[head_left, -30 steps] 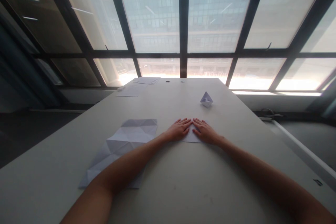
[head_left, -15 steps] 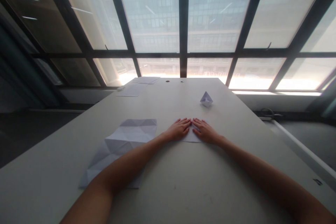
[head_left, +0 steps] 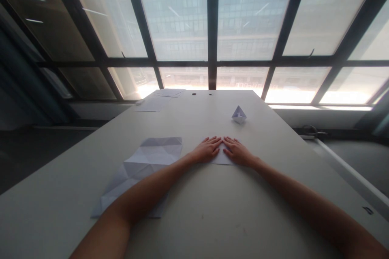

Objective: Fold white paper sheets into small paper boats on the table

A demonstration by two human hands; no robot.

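Observation:
Both of my hands lie flat on a small piece of white paper (head_left: pixel 223 159) near the middle of the white table (head_left: pixel 194 194). My left hand (head_left: pixel 207 149) covers its left part, fingers stretched out. From the other side, my right hand (head_left: pixel 237 150) rests on the right part, fingers also extended, and the fingertips of the two hands nearly meet at the top. Most of the paper is hidden beneath them. A large creased white sheet (head_left: pixel 158 151) lies to the left, partly under my left forearm. Beyond my right hand stands a small folded paper boat (head_left: pixel 239 115).
Flat white sheets (head_left: pixel 152 104) lie at the table's far left corner. Two small dark round spots are near the far edge. Large windows with dark frames (head_left: pixel 212 28) rise behind the table. A cable (head_left: pixel 313 131) is beyond the right edge.

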